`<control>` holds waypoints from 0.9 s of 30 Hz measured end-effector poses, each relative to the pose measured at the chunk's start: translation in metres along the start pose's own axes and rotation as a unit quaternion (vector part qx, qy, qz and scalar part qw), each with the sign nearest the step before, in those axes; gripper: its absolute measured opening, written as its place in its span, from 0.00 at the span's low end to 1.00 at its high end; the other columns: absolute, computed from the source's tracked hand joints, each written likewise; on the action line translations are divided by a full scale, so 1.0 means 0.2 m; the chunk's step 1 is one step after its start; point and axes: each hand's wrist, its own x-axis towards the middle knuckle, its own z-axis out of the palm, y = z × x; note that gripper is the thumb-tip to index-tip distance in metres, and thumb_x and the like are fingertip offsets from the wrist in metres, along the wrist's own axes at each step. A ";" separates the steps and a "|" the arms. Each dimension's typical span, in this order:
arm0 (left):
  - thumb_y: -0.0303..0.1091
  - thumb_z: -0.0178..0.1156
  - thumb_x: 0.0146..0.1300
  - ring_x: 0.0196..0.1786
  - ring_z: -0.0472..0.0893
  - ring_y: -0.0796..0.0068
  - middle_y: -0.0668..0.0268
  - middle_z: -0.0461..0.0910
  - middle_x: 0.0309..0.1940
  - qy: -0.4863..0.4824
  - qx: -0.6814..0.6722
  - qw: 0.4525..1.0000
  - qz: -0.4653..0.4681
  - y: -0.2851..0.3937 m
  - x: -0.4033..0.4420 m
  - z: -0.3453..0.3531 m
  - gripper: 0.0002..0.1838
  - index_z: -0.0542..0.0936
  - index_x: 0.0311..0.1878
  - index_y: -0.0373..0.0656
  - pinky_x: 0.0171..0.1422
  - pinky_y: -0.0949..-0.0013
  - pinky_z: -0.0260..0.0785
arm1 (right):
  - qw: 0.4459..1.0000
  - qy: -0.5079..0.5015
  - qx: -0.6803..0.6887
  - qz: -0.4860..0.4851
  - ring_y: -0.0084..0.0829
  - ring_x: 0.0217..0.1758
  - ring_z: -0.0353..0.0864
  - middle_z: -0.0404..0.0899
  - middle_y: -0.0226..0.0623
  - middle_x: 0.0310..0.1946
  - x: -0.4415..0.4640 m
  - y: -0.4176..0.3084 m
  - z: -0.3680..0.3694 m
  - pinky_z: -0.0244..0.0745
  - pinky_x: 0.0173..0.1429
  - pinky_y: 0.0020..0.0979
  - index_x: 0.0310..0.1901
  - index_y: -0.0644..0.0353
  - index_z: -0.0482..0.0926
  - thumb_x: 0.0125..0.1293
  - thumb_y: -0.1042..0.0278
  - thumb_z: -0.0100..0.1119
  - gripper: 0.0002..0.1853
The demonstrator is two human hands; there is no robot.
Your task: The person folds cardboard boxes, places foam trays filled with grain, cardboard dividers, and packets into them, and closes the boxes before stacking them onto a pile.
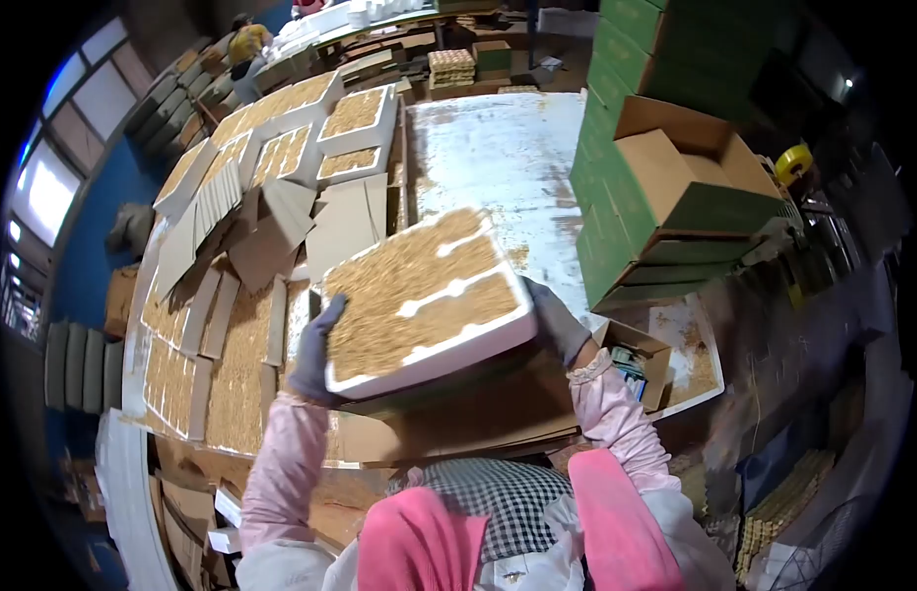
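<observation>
A white foam box [434,369] filled with a loose tan material like sawdust or husks is held tilted in front of me. My left hand [318,350], in a grey glove, grips its left side. My right hand [560,325], also gloved in grey, grips the right side. White ridges of the foam show through the tan fill. Below the box lie brown cardboard flaps [458,424], partly hidden by it, with a dark green edge. Left of my left hand, cardboard strips [220,315] divide more of the tan fill.
Several filled white foam boxes [355,128] stand at the back left, near loose cardboard sheets [350,222]. An open green carton [710,202] tops a stack at the right. A small carton [641,364] with blue packets sits beside my right wrist. Another person [247,49] is far back left.
</observation>
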 end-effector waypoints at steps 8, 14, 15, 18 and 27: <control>0.52 0.62 0.64 0.68 0.67 0.62 0.54 0.65 0.67 0.049 0.293 0.955 0.014 -0.11 0.06 -0.26 0.42 0.56 0.71 0.36 0.67 0.63 0.66 | 0.926 -0.027 -0.375 -0.026 0.60 0.56 0.72 0.66 0.66 0.58 -0.01 -0.16 0.06 0.70 0.62 0.44 0.44 0.69 0.70 0.63 0.73 0.48 0.10; 0.40 0.66 0.59 0.57 0.77 0.47 0.51 0.78 0.52 0.132 0.714 0.580 0.370 0.07 0.11 -0.17 0.31 0.69 0.64 0.40 0.65 0.58 0.66 | 0.952 0.041 -0.293 0.078 0.58 0.51 0.75 0.75 0.64 0.47 0.01 -0.24 0.06 0.70 0.57 0.44 0.61 0.70 0.65 0.70 0.64 0.45 0.23; 0.38 0.65 0.60 0.55 0.77 0.49 0.52 0.78 0.53 0.145 0.701 0.554 0.426 0.22 0.20 -0.25 0.27 0.73 0.61 0.40 0.63 0.58 0.69 | 0.943 0.043 -0.330 -0.011 0.59 0.51 0.75 0.75 0.64 0.46 -0.02 -0.20 0.06 0.70 0.56 0.45 0.61 0.69 0.65 0.70 0.64 0.45 0.23; 0.45 0.65 0.61 0.52 0.79 0.64 0.49 0.78 0.52 0.291 0.589 0.693 0.296 0.47 0.87 -0.97 0.33 0.72 0.58 0.25 0.56 0.67 0.71 | 0.897 -0.035 -0.432 0.090 0.54 0.41 0.79 0.73 0.62 0.52 0.04 -0.37 0.13 0.74 0.50 0.46 0.38 0.73 0.75 0.63 0.71 0.47 0.12; 0.55 0.69 0.54 0.23 0.71 0.75 0.63 0.78 0.20 0.314 0.567 0.746 0.150 0.44 1.35 -1.47 0.29 0.79 0.27 0.31 0.30 0.65 0.66 | 0.886 0.281 -0.331 0.162 0.42 0.40 0.82 0.82 0.41 0.39 -0.53 -0.13 0.00 0.76 0.45 0.39 0.45 0.55 0.82 0.67 0.56 0.52 0.15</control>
